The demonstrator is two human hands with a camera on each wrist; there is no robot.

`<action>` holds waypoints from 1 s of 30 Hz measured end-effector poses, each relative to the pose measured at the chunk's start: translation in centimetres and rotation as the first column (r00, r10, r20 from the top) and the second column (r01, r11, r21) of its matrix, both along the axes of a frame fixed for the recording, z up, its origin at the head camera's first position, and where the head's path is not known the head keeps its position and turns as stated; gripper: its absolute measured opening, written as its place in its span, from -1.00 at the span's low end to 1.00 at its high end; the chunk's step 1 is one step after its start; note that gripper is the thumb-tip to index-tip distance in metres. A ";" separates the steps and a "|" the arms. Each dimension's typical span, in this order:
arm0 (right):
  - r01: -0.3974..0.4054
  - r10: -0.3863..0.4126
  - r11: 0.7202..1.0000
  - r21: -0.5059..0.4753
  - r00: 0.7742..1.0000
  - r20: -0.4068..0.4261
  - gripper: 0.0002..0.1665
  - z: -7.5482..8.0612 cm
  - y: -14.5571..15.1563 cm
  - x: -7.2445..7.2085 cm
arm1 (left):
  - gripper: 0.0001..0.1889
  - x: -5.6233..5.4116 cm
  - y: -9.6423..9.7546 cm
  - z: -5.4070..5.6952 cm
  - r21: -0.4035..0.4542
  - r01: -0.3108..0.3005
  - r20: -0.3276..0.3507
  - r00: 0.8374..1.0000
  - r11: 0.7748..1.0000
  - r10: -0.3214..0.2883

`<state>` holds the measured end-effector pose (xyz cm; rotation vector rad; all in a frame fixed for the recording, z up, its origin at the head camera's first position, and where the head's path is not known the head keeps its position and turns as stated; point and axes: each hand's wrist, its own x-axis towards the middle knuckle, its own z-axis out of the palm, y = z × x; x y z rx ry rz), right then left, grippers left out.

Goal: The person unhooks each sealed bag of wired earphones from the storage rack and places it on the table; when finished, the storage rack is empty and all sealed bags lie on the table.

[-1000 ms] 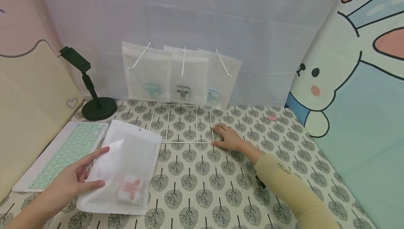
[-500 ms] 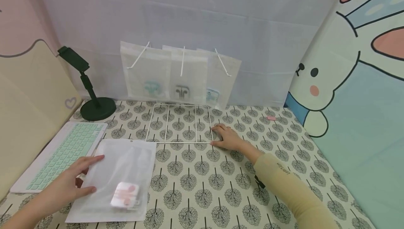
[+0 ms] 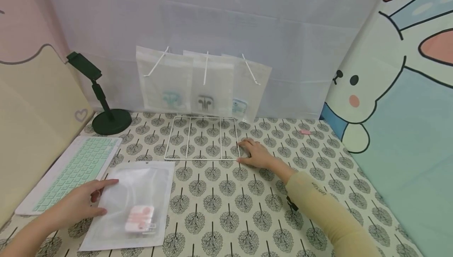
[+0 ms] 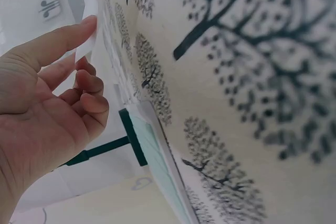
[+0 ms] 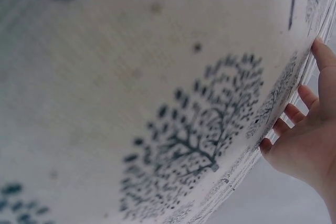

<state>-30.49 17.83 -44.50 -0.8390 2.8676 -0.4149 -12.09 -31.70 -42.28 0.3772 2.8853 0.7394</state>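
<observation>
A white translucent pouch [image 3: 138, 186] lies flat on the tablecloth, with a clear case of pink earphones [image 3: 139, 218] showing through it. My left hand [image 3: 79, 204] is at the pouch's left edge, thumb and index finger extended over it; the left wrist view has the other fingers loosely bent. Farther back stands a white wire rack [image 3: 221, 146]. Three similar pouches hang on its prongs: a left pouch [image 3: 152, 84] with teal earphones, a middle pouch [image 3: 217, 87] with dark ones, a right pouch [image 3: 253, 87] with a blue item. My right hand [image 3: 257, 154] rests at the rack base's right corner.
A white keyboard with mint keys [image 3: 76, 170] lies at the left. Behind it is a dark green phone stand [image 3: 111, 121]. A small pink piece [image 3: 305, 132] sits at the back right. Cartoon-printed cloths [image 3: 389, 91] wall the sides.
The pouch was tilted up a second ago; it has come down toward me and now lies flat. My left hand has shifted slightly nearer with it. My right hand stays put.
</observation>
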 end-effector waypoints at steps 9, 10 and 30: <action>-0.001 0.001 1.000 -0.008 1.000 -0.003 -0.17 0.1 0.0 -0.1 | -0.22 -1.0 -0.9 0.3 -0.052 0.031 0.088 0.996 0.998 -0.027; -0.002 0.002 1.000 -0.008 1.000 -0.004 -0.17 0.1 0.0 -0.1 | -0.22 -1.0 -1.1 0.3 -0.048 0.042 0.085 0.996 0.998 -0.037; -0.001 0.001 1.000 -0.013 1.000 -0.006 -0.17 0.1 0.0 0.0 | -0.09 -4.9 0.7 5.8 -0.061 -0.064 -0.211 0.976 0.996 0.050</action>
